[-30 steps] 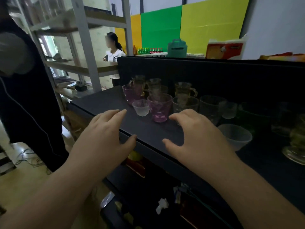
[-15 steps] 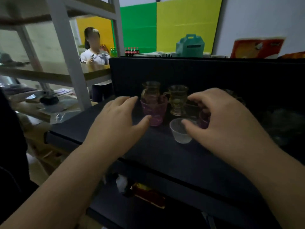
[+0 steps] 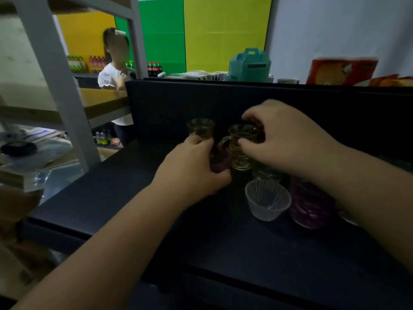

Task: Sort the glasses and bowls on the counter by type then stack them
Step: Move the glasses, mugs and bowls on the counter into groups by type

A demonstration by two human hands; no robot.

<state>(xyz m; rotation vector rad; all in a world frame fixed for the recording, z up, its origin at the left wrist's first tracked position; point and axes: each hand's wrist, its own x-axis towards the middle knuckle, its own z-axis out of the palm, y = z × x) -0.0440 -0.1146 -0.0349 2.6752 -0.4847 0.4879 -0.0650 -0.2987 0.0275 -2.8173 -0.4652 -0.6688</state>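
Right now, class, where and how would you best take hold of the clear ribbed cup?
Probably pinch the clear ribbed cup at its open rim from above: it stands upright, widening upward, with a purple glass close on its right, so the sides are crowded.

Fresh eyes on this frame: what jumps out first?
Both hands at the back of the dark counter: the left hand wraps a purple glass, the right hand pinches the rim of an amber handled glass. Nearer the camera, a clear ribbed bowl stands beside a second purple glass, to their right. Behind the counter, bright yellow and green wall panels catch the eye.
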